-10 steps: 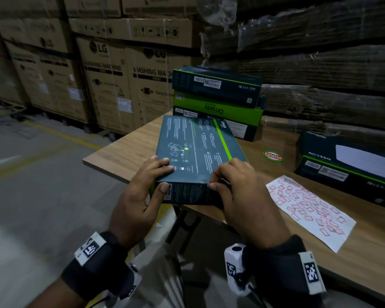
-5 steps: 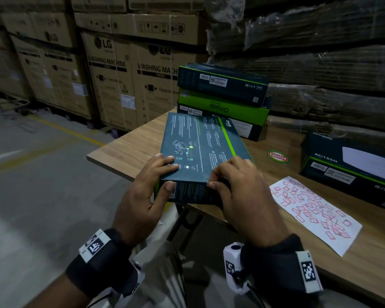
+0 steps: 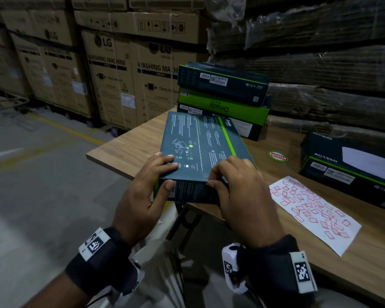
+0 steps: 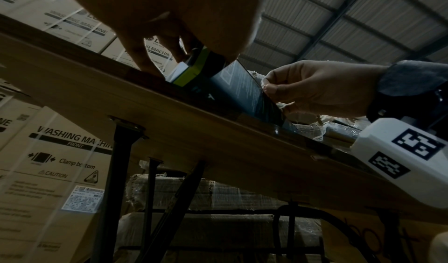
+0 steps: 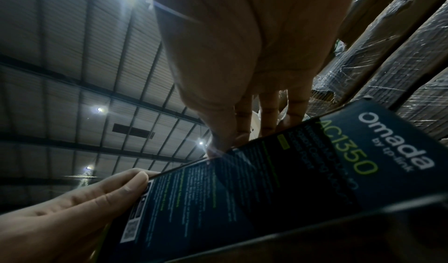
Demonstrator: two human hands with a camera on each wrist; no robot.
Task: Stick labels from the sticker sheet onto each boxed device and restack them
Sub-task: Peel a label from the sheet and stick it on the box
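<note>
The counter (image 3: 129, 143) carries everything the task needs. At its far edge stands a stack of boxes (image 3: 222, 96), three deep as far as the head view shows; whether they already bear stickers cannot be told, since only printed barcode panels show on their sides. A lone box (image 3: 347, 165) lies well apart on the right side, and it too shows no red label that can be made out.

The box in hand (image 3: 205, 152) lies flat at the near edge of the counter, its near end jutting past the rim toward the person. The sticker sheet (image 3: 313, 214) lies on the counter just beside it, to the right, with many red labels on it, so plenty remain.

The left hand (image 3: 142, 192) grips the near left corner of this box, fingers curled over the top face and thumb pressed against the near side. The right hand (image 3: 238, 192) is at the near top edge, its fingertips (image 3: 211, 182) bunched and pinching there; the right wrist view shows the thumb tip pressed at that same edge. A label is probably being pressed on, though none can be seen under the fingers.

By my reading, this box is mid-labelling. Left to do: set it on the stack, then label and stack the lone box.
</note>
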